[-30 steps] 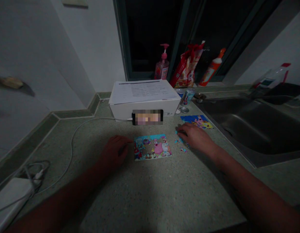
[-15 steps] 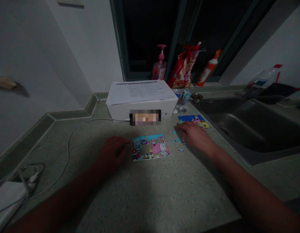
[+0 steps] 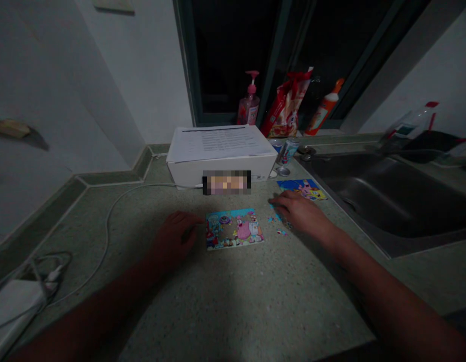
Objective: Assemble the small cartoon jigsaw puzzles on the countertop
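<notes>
A partly filled cartoon jigsaw puzzle [image 3: 248, 230] lies flat on the counter, with a bare grey gap in its middle. My left hand [image 3: 176, 232] rests at its left side, index finger stretched to the puzzle's edge and thumb apart, holding nothing. Several loose puzzle pieces [image 3: 281, 233], mostly light blue, are scattered to the right of the puzzle. Over them lies my right hand [image 3: 298, 210], its index finger extended and its tip at a blue piece. The other right fingers are partly hidden. Just beyond that hand is a blue cartoon picture card [image 3: 287, 185].
A white box [image 3: 221, 168] with a printed sheet on top stands behind the puzzle, a phone [image 3: 226, 183] leaning on its front. Nearby are a can [image 3: 288, 152] and, to the right, a metal sink [image 3: 368, 196]. A white cable [image 3: 106, 221] crosses the left side.
My right hand has shifted slightly left, bringing its index fingertip to the upper blue piece. My left hand stays at the puzzle's edge. The view has moved very slightly.
</notes>
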`<action>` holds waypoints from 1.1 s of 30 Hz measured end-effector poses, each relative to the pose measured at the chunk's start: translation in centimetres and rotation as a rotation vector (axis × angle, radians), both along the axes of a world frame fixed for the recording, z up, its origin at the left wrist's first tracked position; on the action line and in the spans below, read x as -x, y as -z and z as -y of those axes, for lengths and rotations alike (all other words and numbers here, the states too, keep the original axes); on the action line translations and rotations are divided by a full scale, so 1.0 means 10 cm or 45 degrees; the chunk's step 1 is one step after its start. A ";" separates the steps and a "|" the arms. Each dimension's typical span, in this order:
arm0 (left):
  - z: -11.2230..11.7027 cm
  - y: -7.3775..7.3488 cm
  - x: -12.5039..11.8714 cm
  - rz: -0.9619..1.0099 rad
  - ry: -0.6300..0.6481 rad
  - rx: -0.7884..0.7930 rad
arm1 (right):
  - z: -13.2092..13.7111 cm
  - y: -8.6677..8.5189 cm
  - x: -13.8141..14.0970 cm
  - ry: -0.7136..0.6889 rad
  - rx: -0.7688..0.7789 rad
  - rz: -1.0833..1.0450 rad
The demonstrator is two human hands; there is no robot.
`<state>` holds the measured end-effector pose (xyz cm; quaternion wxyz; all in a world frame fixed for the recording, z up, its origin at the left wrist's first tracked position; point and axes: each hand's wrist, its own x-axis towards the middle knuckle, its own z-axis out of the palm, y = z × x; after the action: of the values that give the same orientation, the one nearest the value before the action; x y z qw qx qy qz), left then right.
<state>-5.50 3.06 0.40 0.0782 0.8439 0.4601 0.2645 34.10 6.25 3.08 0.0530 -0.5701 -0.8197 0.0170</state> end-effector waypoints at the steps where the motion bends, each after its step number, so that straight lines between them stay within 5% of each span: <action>1: 0.00 -0.01 0.00 0.000 0.007 -0.005 | 0.00 0.00 0.00 -0.002 0.004 0.002; 33: 0.04 -0.06 -0.04 0.021 -0.007 0.040 | 0.00 0.04 0.07 0.022 -0.001 0.001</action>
<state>-5.10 2.63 1.03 0.0946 0.8391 0.4659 0.2644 33.44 6.30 2.67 0.0531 -0.5771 -0.8148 0.0162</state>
